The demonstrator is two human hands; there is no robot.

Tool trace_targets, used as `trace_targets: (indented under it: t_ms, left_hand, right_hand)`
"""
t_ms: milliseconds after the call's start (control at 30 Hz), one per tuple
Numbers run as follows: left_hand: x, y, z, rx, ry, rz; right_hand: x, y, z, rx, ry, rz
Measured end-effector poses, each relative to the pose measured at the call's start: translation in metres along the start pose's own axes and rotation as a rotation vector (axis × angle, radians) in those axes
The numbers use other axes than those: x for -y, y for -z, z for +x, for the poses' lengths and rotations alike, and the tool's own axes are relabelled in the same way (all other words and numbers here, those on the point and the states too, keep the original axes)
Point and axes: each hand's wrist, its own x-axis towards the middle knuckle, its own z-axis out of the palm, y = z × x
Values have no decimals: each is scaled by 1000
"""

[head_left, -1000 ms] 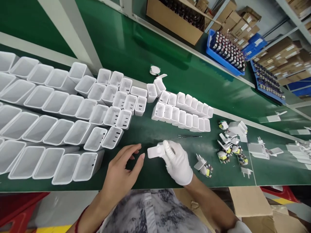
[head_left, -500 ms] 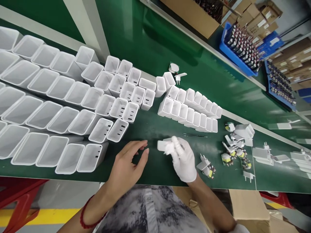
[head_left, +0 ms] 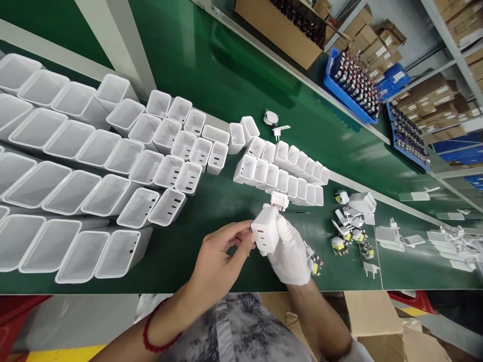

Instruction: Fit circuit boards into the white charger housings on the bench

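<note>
The near edge of a green workbench (head_left: pixel 215 203) runs beneath both forearms. Bare green surface lies to the left of the hands and beyond them, bounded on the left by rows of large open-topped white plastic cases (head_left: pixel 118 254) and on the far side by two rows of smaller open white cases (head_left: pixel 260 171).

A white-gloved right hand (head_left: pixel 289 251) grips a white plastic housing (head_left: pixel 265 232) above the bench, fingers closed around its right side. The bare left hand (head_left: pixel 222 256), thumb and fingers nearly together, meets the housing's left edge; whether it pinches the piece cannot be told. A small white plastic piece (head_left: pixel 279 200) sits at the housing's far end, just short of the smaller cases.

Half a second earlier the hands were apart; now they meet at the housing, its slotted face, with one red opening, turned toward the viewer.

A thin dark tool (head_left: pixel 300 212) lies beyond the glove, partly hidden. To the right, circuit boards with yellow blocks (head_left: pixel 338 245) and white plastic parts (head_left: pixel 349 219) crowd the bench, with another board (head_left: pixel 316 265) right beside the glove, partly covered by it. A blue plastic tray (head_left: pixel 345 102) and a brown cardboard box (head_left: pixel 277 32) occupy the far shelf.
</note>
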Motion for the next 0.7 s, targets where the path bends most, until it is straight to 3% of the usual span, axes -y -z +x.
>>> trace_targets:
  t_ms: [167, 333, 500, 600, 700]
  left_hand:
    - [-4, -1, 9, 1, 153, -129]
    - [-2, 0, 16, 89, 246, -178]
    - [5, 10, 11, 182, 154, -196]
    - [9, 20, 10, 351, 209, -315]
    - [8, 26, 11, 347, 340, -304]
  right_hand:
    - [-4, 3, -2, -14, 102, -69]
    - [-8, 14, -1, -31, 167, -168]
    - [-3, 10, -2, 4, 163, -242]
    - [11, 1, -4, 187, 314, -595]
    - [31, 1, -6, 533, 498, -904]
